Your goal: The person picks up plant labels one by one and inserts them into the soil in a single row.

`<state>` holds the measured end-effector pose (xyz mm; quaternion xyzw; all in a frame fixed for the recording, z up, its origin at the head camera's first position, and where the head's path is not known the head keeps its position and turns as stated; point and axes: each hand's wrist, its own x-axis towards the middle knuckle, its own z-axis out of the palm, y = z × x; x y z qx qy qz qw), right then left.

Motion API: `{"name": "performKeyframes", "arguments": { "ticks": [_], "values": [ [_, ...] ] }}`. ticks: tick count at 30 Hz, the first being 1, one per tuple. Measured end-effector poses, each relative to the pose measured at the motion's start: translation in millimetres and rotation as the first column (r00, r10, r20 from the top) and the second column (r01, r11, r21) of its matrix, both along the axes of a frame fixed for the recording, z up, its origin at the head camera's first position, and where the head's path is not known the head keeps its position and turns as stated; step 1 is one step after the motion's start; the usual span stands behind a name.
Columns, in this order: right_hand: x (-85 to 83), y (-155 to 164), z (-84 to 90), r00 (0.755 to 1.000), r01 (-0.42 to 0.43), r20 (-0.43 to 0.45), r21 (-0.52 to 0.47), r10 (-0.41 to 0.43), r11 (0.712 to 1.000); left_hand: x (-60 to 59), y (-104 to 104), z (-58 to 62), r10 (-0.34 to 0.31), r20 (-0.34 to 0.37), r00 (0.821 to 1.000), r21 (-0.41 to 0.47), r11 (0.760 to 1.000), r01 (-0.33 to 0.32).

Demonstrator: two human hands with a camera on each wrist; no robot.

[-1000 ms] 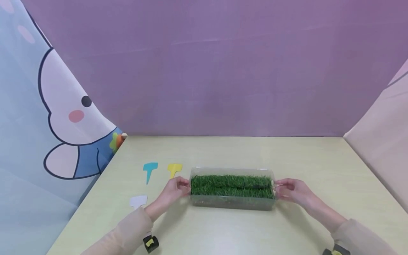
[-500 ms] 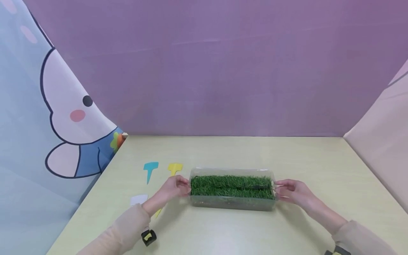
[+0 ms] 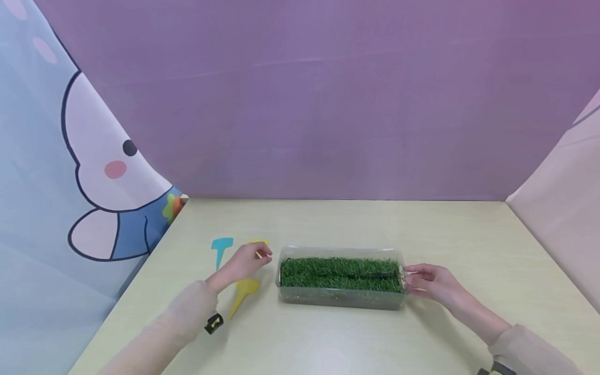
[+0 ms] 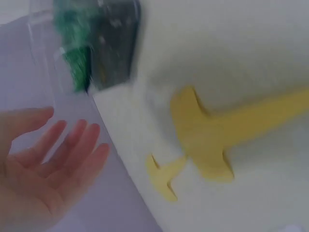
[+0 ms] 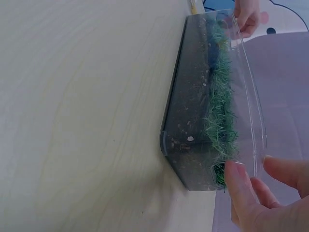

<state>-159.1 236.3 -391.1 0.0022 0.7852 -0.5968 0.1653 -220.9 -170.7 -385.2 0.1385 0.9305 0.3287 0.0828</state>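
A clear plastic box (image 3: 342, 299) with green grass strips (image 3: 337, 266) inside sits on the table. My right hand (image 3: 436, 284) is at its right end, fingers and thumb gripping the end wall near the rim, as the right wrist view (image 5: 265, 193) shows. Apart from the box's left end, my left hand (image 3: 246, 260) is held with loosely bent fingers and nothing in them. Below that hand lies a yellow T-shaped plant label (image 3: 244, 291). A second yellow label (image 3: 260, 241) is mostly hidden behind the hand. A blue T-shaped label (image 3: 221, 247) lies to the left.
The light wood table (image 3: 347, 221) ends at a purple backdrop (image 3: 328, 104). A blue sheet with a cartoon figure (image 3: 108, 166) hangs at the left. Dark bands with yellow marks (image 3: 214, 323) sit at the wrists.
My left hand has let go of the box's left end and moved up and left, uncovering the nearer yellow label. The white label is now hidden by the left arm. The right hand stays.
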Motion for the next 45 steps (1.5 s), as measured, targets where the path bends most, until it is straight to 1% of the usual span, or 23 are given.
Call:
{"name": "performKeyframes", "arguments": {
  "ticks": [1,3,7,9,13,17,21,24,27,29,31,34,38,41,45],
  "values": [
    [0.0,0.3,-0.5,1.0,0.0,0.001,0.001,0.0,1.0,-3.6,-1.9,-0.2,-0.011,-0.036,0.999,-0.031,0.999,0.01],
    [-0.4,0.8,-1.3,1.0,0.002,0.001,-0.003,-0.002,1.0,-10.6,-5.8,0.2,-0.039,-0.081,0.996,-0.083,0.996,0.033],
    [-0.4,1.5,-2.0,1.0,0.0,0.001,-0.003,0.0,1.0,-22.8,-12.2,1.2,-0.114,-0.123,0.986,-0.162,0.982,0.093],
    [-0.2,1.6,-1.9,1.0,0.001,0.001,-0.002,-0.001,1.0,-27.2,-14.2,1.9,-0.147,-0.129,0.981,-0.192,0.974,0.12],
    [0.1,1.3,-1.7,1.0,0.0,0.002,-0.009,0.0,1.0,-35.0,-17.7,1.8,-0.188,-0.132,0.973,-0.241,0.958,0.153],
    [-0.5,1.4,-1.8,1.0,-0.004,0.002,-0.026,0.004,1.0,-42.9,-21.1,0.4,-0.211,-0.115,0.971,-0.27,0.947,0.174],
    [-1.2,2.0,-2.8,1.0,-0.006,0.001,-0.036,0.006,0.999,-51.4,-24.5,-3.2,-0.229,-0.086,0.97,-0.278,0.94,0.198],
    [-1.8,2.5,-3.7,1.0,-0.007,-0.001,-0.037,0.007,0.999,-56.3,-27.0,-7.1,-0.229,-0.067,0.971,-0.28,0.939,0.202],
    [-2.4,2.7,-4.7,1.0,-0.009,-0.003,-0.038,0.009,0.999,-59.8,-29.4,-10.6,-0.234,-0.07,0.97,-0.296,0.933,0.204],
    [-2.7,2.8,-5.5,1.0,-0.013,-0.005,-0.035,0.013,0.999,-61.8,-30.5,-12.8,-0.225,-0.06,0.972,-0.3,0.933,0.198],
    [-2.8,2.9,-6.1,1.0,-0.015,-0.005,-0.032,0.015,0.999,-63.3,-31.3,-14.4,-0.216,-0.04,0.976,-0.308,0.931,0.193],
    [-3.0,2.8,-6.5,1.0,-0.015,-0.003,-0.032,0.015,0.999,-65.5,-31.7,-16.2,-0.193,0.007,0.981,-0.308,0.933,0.185],
    [-3.3,2.8,-6.6,1.0,-0.019,-0.003,-0.038,0.018,0.999,-69.3,-31.4,-18.9,-0.185,0.045,0.982,-0.317,0.929,0.19],
    [-3.7,3.0,-6.8,1.0,-0.02,-0.002,-0.042,0.02,0.999,-72.7,-30.6,-21.7,-0.18,0.064,0.982,-0.335,0.922,0.191],
    [-4.0,3.3,-7.2,1.0,-0.017,0.0,-0.047,0.017,0.999,-76.0,-29.2,-25.0,-0.158,0.095,0.983,-0.367,0.912,0.182]
  ]
}}
